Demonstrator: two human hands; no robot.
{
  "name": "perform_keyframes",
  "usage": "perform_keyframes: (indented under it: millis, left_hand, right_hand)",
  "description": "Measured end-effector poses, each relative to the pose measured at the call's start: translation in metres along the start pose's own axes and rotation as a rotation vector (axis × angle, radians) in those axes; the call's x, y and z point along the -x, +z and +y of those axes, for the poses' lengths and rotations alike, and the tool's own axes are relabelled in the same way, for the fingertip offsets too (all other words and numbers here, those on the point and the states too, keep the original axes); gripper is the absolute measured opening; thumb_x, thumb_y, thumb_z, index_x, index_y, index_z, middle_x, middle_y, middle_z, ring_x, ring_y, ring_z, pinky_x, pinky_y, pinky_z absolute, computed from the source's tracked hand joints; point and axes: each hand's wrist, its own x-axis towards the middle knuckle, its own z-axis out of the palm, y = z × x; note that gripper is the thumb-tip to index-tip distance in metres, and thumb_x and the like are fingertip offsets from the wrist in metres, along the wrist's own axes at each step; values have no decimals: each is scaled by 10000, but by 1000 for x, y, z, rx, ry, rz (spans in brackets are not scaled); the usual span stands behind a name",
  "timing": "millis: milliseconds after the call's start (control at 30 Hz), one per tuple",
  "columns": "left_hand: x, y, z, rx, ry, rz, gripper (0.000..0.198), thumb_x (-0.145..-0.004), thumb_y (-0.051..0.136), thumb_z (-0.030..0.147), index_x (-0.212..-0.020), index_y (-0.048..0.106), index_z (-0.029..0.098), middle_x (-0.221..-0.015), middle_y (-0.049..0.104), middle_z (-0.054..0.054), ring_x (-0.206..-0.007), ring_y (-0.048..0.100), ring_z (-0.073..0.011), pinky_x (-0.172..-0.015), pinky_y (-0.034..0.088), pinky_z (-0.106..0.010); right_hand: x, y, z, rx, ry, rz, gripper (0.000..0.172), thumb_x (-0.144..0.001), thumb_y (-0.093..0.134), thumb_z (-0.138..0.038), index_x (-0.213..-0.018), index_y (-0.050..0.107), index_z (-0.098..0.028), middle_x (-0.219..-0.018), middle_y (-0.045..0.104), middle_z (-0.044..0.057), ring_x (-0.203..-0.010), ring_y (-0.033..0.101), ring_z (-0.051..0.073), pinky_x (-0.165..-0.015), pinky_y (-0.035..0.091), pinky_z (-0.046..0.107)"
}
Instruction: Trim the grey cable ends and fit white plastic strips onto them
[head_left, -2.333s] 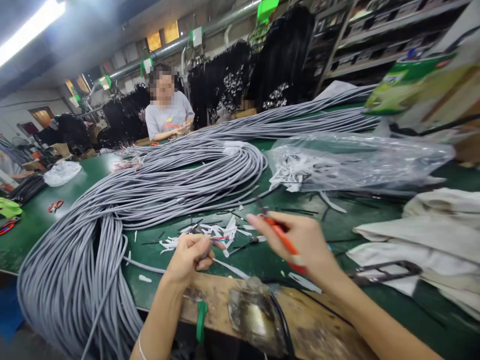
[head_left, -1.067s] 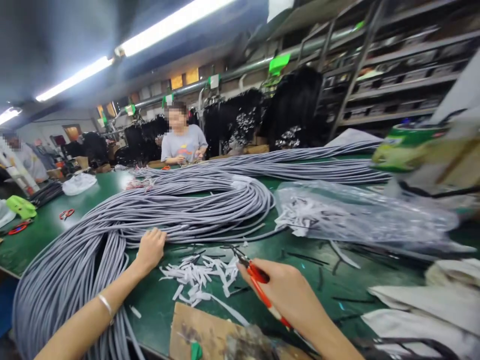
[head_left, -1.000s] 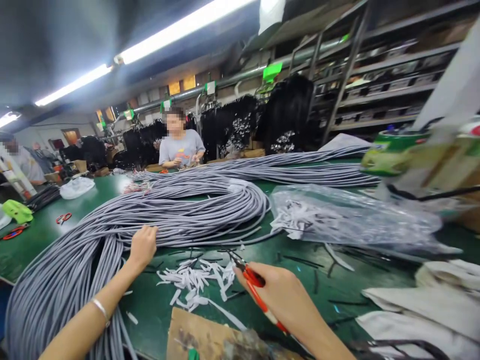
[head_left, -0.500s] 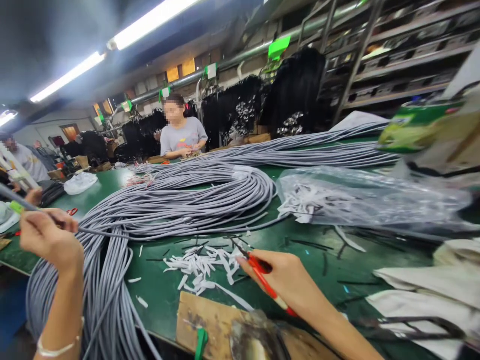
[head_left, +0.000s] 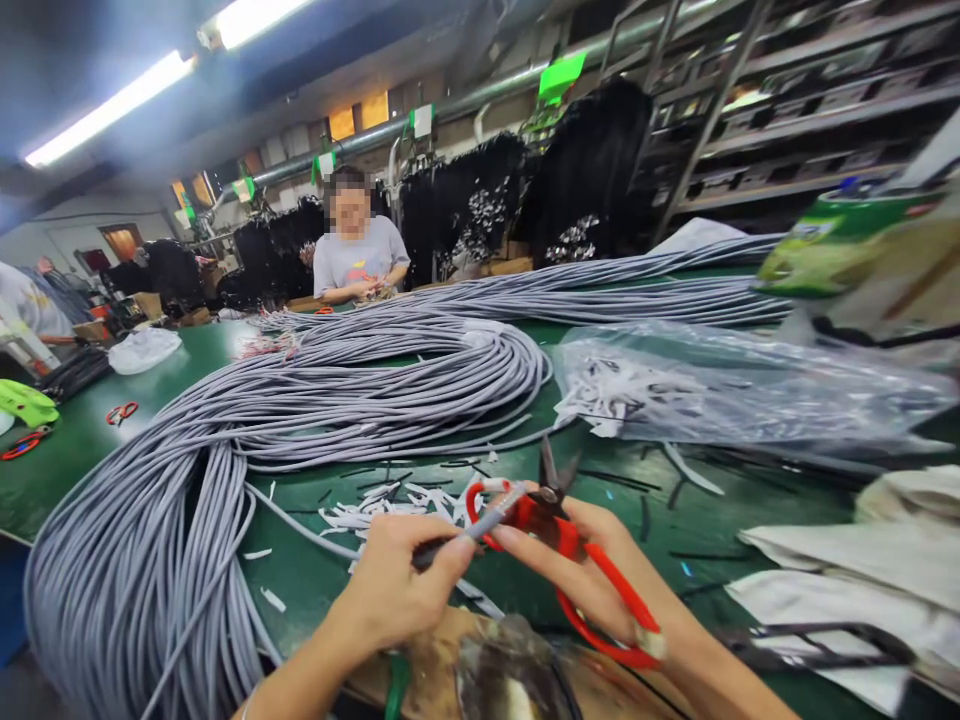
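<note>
My left hand [head_left: 409, 575] pinches a grey cable [head_left: 491, 515] close to its end, which points up and to the right. My right hand [head_left: 592, 560] holds red-handled scissors [head_left: 555, 490], their blades parted and pointing upward. The fingers of my right hand are at the cable's end, beside the scissors' red loop. Beneath and behind the hands lies a pile of white strips [head_left: 375, 510]. A large bundle of grey cables [head_left: 375, 400] curves across the bench just beyond.
The green bench [head_left: 225, 345] carries a clear plastic bag [head_left: 720, 390] of white pieces. White cloth [head_left: 847, 590] and black-handled scissors [head_left: 825, 640] lie at right. A wooden board [head_left: 442, 650] is in front. More red scissors [head_left: 121, 413] lie at left. A person [head_left: 360, 250] sits opposite.
My left hand has come from the far left to the middle, bringing the cable end near my right hand. The scissors have turned in my right hand, with their blades upward and apart.
</note>
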Motion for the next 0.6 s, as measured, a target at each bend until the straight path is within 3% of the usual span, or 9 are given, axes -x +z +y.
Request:
perform_keyframes:
  millis: [67, 233, 433, 600]
  left_hand:
    - [5, 3, -3, 19, -46, -16, 330, -837, 448, 272, -658, 676, 115, -480, 431, 26, -464, 332, -96, -454, 245, -215]
    - [8, 10, -10, 3, -104, -27, 344, -843, 438, 288, -669, 680, 115, -508, 505, 7, -472, 384, -102, -478, 266, -224]
    - [9, 12, -11, -26, -75, -38, 304, -818, 464, 249, -647, 671, 107, -550, 581, -44, -520, 483, -133, -529, 342, -239]
    - [9, 19, -11, 285, -184, -56, 253, -809, 475, 245, -864, 674, 99, -603, 556, -32, -489, 517, -121, -493, 404, -217]
  right_hand:
    - [1, 0, 0, 19, -28, -23, 198, -695, 651, -371, -627, 598, -193, -643, 622, 22, -612, 590, 170, -600, 504, 236]
    - [1, -1, -1, 78, -3, 13, 213, -731, 579, -349, -597, 552, -186, -567, 552, -3, -505, 510, 127, -500, 453, 203]
    - [0, -1, 3, 228, 19, 97, 274, -711, 591, -421, -607, 553, -171, -569, 549, 9, -517, 499, 137, -496, 432, 219]
    - [2, 6, 3, 310, -4, 26, 393, -765, 519, -499, -543, 500, -175, -499, 433, -20, -470, 399, 112, -439, 364, 217]
